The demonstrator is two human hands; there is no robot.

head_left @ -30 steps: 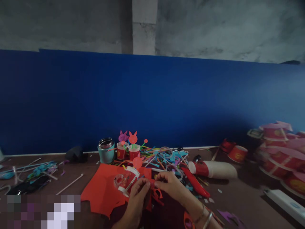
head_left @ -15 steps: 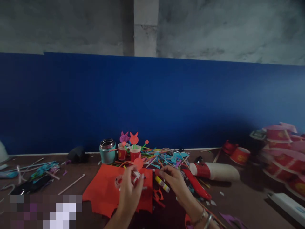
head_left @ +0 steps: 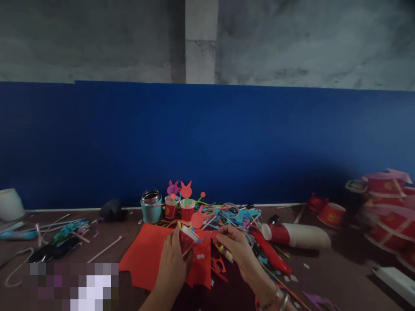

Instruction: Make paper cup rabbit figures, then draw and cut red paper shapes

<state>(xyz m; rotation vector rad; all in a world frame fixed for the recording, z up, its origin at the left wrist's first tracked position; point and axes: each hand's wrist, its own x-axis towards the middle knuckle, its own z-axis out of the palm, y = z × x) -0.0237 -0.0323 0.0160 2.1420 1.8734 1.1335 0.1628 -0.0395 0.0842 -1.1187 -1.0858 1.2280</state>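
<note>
My left hand (head_left: 173,259) is wrapped round a small red paper cup (head_left: 188,236), tilted so its white rim faces right. A red paper head with pointed ears (head_left: 198,219) rises just behind that rim, and a blue strip sticks out to the right. Pinched between the thumb and fingers of my right hand (head_left: 235,244) is a small red paper piece (head_left: 214,236), apart from the cup. Below my right fingers lies a yellow and white glue stick (head_left: 226,253), partly hidden. Red paper (head_left: 149,255) lies flat under my left hand.
Behind stand a teal jar (head_left: 151,212) and two decorated cups (head_left: 187,211). Coloured strips (head_left: 240,214) are heaped by my right hand. A red pouch (head_left: 272,255) and a stack of white cups (head_left: 308,235) lie to the right. Red cup constructions (head_left: 392,216) stand far right.
My left hand has turned the cup, so its rim and red side show more. My right hand still pinches the red piece. The whole view has shifted slightly.
</note>
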